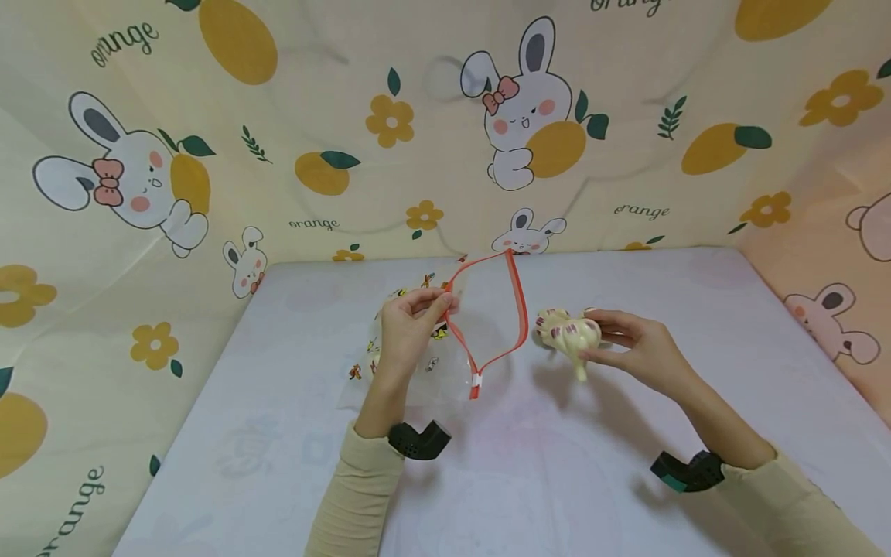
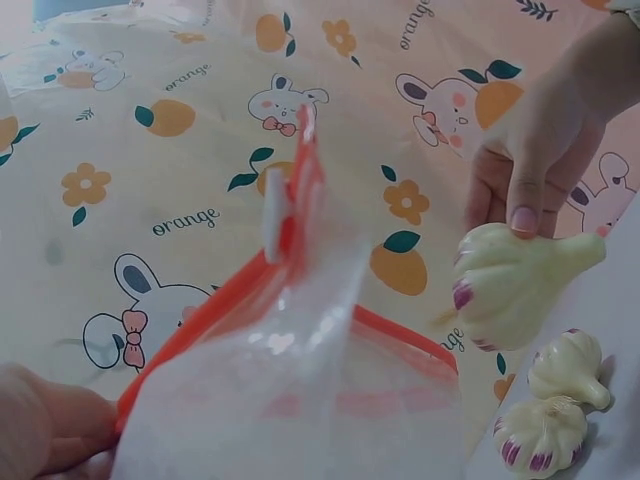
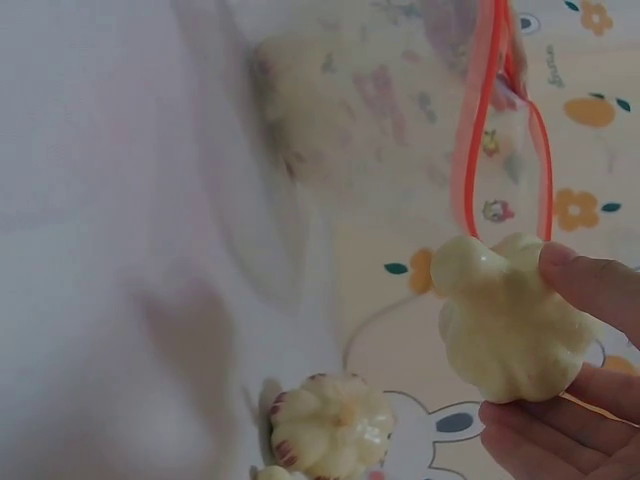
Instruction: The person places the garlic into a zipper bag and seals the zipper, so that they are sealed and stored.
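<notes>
I see garlic (image 1: pixel 576 336) pinched in right hand (image 1: pixel 642 348), just right of open red rim (image 1: pixel 520 309) of bag (image 1: pixel 448 375); stem toward near side. Left hand (image 1: pixel 411 326) pinches rim on side away from garlic.

Left fingers (image 2: pixel 80 420): cropped by the left wrist view's left and bottom edges.
Right fingers (image 3: pixel 560 430): run off the right wrist view's right edge.
Zip bag (image 2: pixel 230 410): lower end cut off in the left wrist view; pale contents blurred through its plastic in the right wrist view.
Lower garlic bulb (image 3: pixel 275 473): mostly below the right wrist view's bottom edge.
Sleeves (image 1: pixel 355 503): cropped by the head view's bottom edge.
</notes>
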`<state>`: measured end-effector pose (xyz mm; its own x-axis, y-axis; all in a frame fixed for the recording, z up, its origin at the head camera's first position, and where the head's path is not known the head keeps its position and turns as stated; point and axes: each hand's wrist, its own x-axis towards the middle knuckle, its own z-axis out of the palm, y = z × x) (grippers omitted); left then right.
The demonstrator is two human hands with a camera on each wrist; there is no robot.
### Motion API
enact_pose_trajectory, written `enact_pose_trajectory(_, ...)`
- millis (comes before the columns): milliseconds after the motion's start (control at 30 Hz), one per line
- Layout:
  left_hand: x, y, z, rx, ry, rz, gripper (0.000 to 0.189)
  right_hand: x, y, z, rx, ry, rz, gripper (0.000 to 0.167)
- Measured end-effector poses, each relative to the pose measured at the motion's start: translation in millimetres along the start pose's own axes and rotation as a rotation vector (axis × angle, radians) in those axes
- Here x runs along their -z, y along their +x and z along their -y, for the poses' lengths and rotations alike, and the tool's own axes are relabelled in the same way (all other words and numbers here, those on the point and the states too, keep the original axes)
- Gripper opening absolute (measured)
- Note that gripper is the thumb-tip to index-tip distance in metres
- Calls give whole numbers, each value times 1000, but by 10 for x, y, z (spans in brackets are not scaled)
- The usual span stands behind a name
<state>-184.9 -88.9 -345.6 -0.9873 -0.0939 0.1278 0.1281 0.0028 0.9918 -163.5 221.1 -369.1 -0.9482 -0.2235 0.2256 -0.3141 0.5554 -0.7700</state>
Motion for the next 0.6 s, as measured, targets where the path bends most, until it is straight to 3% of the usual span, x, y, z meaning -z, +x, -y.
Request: enact_pose_trajectory(600, -15, -3, 7, 1, 8, 0, 15, 4, 83, 92, -3, 18, 13, 49)
